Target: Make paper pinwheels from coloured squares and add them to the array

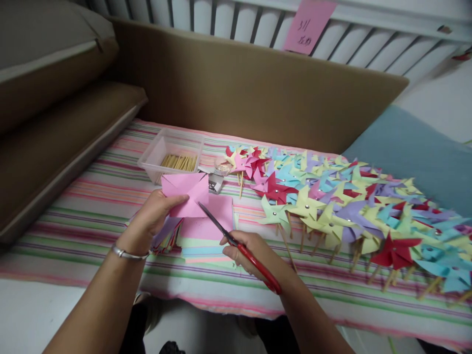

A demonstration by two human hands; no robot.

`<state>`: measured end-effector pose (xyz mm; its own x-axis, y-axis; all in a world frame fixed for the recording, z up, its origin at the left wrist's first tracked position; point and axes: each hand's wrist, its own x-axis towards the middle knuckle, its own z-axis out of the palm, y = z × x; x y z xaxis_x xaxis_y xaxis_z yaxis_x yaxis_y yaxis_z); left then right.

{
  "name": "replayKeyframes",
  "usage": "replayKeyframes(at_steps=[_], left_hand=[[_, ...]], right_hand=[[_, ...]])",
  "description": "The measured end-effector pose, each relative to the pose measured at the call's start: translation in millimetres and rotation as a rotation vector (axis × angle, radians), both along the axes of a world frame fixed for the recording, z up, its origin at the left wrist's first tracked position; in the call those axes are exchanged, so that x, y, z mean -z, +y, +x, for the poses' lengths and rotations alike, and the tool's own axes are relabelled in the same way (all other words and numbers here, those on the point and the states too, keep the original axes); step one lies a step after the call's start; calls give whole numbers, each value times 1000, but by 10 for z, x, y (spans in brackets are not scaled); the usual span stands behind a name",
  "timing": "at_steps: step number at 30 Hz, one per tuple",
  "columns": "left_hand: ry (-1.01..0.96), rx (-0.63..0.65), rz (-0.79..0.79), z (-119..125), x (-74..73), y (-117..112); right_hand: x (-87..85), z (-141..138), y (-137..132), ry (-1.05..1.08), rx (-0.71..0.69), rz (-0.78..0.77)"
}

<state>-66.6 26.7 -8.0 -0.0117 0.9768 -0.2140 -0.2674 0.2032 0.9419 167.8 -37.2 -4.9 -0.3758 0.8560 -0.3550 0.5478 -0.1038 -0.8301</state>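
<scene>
My left hand (151, 219) pinches a pink square of paper (186, 194) by its left edge and holds it up above the table. My right hand (247, 250) grips red-handled scissors (239, 246), whose blades reach up-left to the lower right edge of that pink paper. Under both hands lies a stack of coloured paper squares (210, 236), pink on top, with pale green and blue sheets showing at its edges.
A clear plastic tub of wooden sticks (171, 155) stands behind the paper, with a small clear container (222, 167) next to it. Several finished paper pinwheels (342, 206) on sticks cover the striped cloth (92, 206) to the right. A cardboard wall (250, 88) rises behind.
</scene>
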Motion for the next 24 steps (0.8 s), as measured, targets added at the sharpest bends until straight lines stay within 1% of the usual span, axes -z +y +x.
replayKeyframes(at_steps=[6,10,15,20,24], left_hand=[[-44,43,-63,-19,-41,-32],[-34,81,-39,-6,-29,-26],[-10,89,0,1,-9,-20],[-8,103,-21,0,-24,-30],[-6,83,-43,-2,-53,-46]], right_hand=[[-35,6,-8,-24,-31,-36],[-25,4,-12,-22,-22,-14],[-33,-14,-3,-23,-40,8],[-46,-36,0,-17,-40,18],[-37,-40,-2,-18,-44,23]])
